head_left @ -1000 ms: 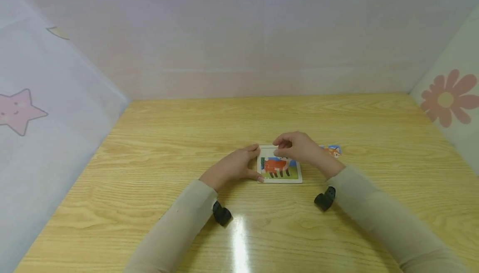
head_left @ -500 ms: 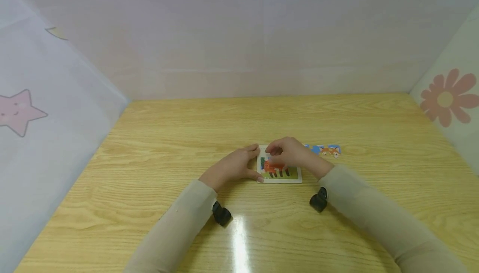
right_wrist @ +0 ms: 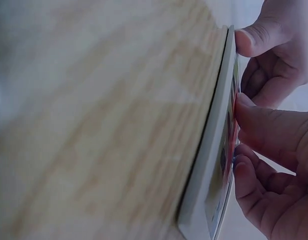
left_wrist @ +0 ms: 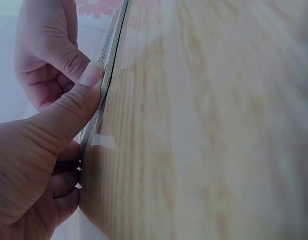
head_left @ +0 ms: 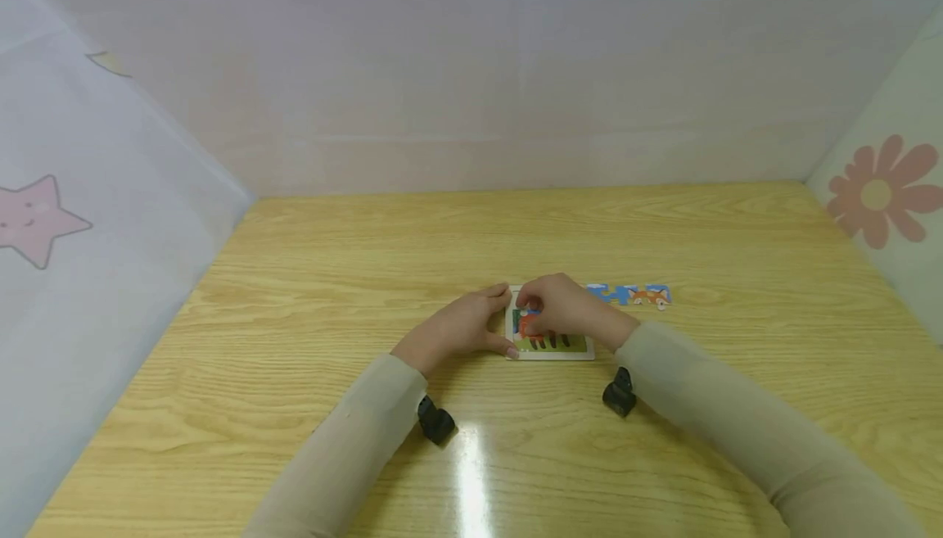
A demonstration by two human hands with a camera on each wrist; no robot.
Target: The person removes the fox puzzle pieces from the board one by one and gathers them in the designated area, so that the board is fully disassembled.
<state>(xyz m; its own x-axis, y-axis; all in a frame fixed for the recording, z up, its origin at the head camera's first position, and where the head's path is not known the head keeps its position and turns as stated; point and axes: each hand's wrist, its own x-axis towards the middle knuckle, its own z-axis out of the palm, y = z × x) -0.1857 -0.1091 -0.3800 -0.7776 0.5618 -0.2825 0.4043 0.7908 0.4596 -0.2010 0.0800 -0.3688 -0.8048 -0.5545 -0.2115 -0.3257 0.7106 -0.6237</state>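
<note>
A small white-rimmed puzzle tray (head_left: 552, 358) lies on the table, its red fox picture (head_left: 548, 341) partly covered by my right hand. My left hand (head_left: 464, 323) grips the tray's left side, thumb at the near corner and fingers at the far one. Over the picture's left part, my right hand (head_left: 560, 302) bends down with curled fingers. In the right wrist view its thumb (right_wrist: 258, 117) touches the red surface and the fingertips (right_wrist: 243, 165) meet the picture farther along; I cannot tell whether they pinch a puzzle piece.
Just right of the tray, loose puzzle pieces lie in a row: blue pieces (head_left: 623, 295) and one with the fox's face (head_left: 650, 297). The wooden table (head_left: 368, 259) ends at a pale cloth backdrop (head_left: 471, 71) behind. Each wrist carries a black camera (head_left: 620, 393).
My right hand has moved left and slightly nearer across the tray, its fingertips now on the picture's left part. More of the loose blue pieces shows. The left hand has stayed put.
</note>
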